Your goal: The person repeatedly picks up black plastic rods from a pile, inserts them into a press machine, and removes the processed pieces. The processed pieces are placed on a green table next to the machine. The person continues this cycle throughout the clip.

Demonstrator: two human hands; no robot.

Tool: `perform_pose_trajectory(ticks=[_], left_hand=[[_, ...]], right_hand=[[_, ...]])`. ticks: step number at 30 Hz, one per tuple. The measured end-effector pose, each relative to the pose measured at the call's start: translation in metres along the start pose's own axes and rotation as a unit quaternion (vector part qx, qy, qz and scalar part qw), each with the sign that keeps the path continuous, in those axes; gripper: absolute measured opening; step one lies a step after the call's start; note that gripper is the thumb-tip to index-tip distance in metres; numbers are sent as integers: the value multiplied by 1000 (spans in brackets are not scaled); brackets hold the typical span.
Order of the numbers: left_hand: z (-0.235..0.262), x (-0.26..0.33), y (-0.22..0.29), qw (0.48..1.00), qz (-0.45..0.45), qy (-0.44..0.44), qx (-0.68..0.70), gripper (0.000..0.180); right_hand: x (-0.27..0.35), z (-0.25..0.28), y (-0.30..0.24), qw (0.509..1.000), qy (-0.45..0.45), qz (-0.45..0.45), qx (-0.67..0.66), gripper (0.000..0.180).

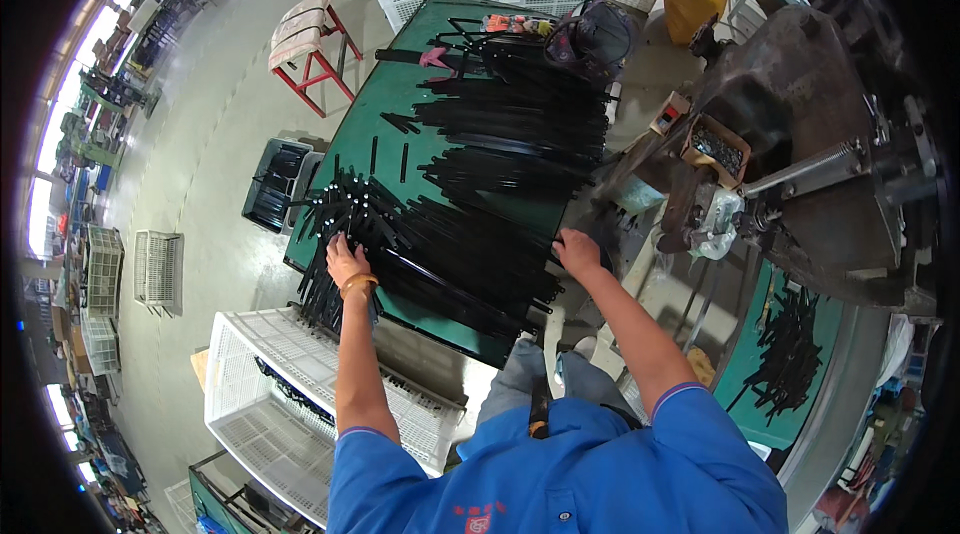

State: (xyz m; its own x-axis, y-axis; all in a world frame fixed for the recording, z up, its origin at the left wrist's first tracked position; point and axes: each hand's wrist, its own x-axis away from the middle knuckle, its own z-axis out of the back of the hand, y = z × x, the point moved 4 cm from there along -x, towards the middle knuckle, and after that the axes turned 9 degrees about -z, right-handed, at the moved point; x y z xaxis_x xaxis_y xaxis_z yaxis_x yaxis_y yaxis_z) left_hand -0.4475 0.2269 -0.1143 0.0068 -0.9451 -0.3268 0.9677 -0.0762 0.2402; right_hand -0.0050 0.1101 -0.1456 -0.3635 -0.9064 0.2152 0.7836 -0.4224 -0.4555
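My left hand (345, 262), with an orange-brown bangle on the wrist, rests on a jumbled pile of short black strips (350, 206) at the left of the green table (340, 139). Its fingers are apart on the pile. My right hand (578, 252) is closed at the table's right edge, its fingertips at the end of a black strip beside the long stack; the strip is mostly hidden by the fingers. Between both hands lies a wide layer of long black strips (460, 249). More bundles of black strips (510, 114) lie farther up the table.
A white crate (390, 9) of black parts stands beyond the table. White baskets (225, 374) sit near my left side, and a grey bin (262, 174) is left of the table. A heavy machine (790, 104) with a box of small parts (715, 149) stands right. A red-legged stool (315, 64) is far left.
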Motion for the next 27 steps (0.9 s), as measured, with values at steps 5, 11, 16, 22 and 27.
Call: perform_pose_trajectory(ticks=[5,11,16,22,27], left_hand=[[34,49,45,993,-86,54,57,42],[57,138,96,979,-116,55,161,41],[53,216,170,966,-52,7,254,31],[49,244,217,948,-55,-47,311,25],[73,178,268,955,-180,2,234,50]], right_hand=[[18,-14,0,998,-33,-11,-43,27],[8,-19,2,995,-94,-10,-5,29],[10,-15,10,991,-118,-15,-69,28],[11,-7,54,861,-91,-124,-484,16],[52,94,43,858,-31,-45,-510,11]])
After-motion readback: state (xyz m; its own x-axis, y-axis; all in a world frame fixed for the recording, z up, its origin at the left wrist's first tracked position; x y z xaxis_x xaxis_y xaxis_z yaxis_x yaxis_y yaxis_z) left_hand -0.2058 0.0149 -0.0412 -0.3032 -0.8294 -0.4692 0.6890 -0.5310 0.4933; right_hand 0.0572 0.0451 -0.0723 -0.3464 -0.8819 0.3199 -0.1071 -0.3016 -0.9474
